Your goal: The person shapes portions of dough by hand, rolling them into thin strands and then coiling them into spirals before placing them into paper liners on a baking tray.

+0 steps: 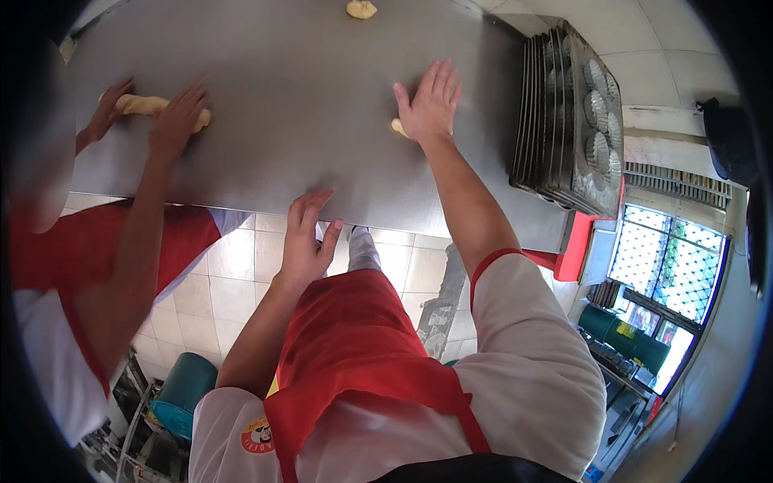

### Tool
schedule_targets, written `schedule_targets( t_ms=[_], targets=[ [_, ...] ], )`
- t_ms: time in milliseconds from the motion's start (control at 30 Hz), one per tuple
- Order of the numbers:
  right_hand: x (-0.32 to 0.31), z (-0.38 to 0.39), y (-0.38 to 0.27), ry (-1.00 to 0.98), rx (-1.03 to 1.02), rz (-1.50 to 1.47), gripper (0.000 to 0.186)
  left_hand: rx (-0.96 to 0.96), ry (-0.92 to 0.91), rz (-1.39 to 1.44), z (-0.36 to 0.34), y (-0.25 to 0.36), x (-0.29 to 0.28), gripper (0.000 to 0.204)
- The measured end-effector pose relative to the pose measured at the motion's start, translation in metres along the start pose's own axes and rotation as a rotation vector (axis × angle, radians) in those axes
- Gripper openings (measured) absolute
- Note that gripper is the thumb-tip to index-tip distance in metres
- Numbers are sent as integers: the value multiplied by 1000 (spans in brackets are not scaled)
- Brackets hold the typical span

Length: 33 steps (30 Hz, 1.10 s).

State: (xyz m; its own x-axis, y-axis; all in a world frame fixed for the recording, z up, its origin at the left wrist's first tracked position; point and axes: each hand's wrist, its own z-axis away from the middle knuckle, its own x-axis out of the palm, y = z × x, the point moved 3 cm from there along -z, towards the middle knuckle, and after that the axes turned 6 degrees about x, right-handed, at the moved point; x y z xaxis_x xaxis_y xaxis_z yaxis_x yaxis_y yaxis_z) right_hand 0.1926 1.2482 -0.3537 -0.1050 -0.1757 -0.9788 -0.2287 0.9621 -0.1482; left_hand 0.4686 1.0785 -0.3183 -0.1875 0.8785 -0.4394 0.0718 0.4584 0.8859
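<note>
My right hand [431, 109] lies flat on the steel work table [298, 121], its fingers stretched away from me and the thumb apart. A small lump of pale yellow dough [398, 127] shows beside the heel of that palm, partly hidden under it. My left hand [309, 235] is held at the table's near edge, thumb and fingers apart, with nothing in it. Another dough lump [361, 10] sits by itself at the far side of the table.
At my left, a co-worker's hands [175, 125] rest on a long dough roll [145, 105]. A stack of metal trays [555, 113] stands at the table's right end, with fluted molds [597, 110] against its outer side. A green bin [183, 394] is on the floor, lower left.
</note>
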Motion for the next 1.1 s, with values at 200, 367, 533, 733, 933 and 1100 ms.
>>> schedule_targets(
  t_ms=[200, 367, 533, 733, 933, 1100],
  targets=[
    [-27, 174, -1, -254, -207, -28, 93, 41, -12, 59, 9, 10, -2, 42],
    [-24, 158, -4, -244, -176, 91, 92, 99, -50, 85, 0, 23, 2, 41],
    [-1, -14, 13, 75, 46, 49, 90, 246, -115, 59, -45, 55, 33, 48],
    [3, 129, 17, -377, -61, 190, 90, 370, -306, 91, -82, 78, 119, 58],
    [-16, 157, 41, -158, -24, -145, 78, 118, -161, -279, -117, 18, 180, 74],
    [-15, -5, 63, -20, -1, -40, 66, 143, 36, -752, -245, 2, 161, 71]
  ],
)
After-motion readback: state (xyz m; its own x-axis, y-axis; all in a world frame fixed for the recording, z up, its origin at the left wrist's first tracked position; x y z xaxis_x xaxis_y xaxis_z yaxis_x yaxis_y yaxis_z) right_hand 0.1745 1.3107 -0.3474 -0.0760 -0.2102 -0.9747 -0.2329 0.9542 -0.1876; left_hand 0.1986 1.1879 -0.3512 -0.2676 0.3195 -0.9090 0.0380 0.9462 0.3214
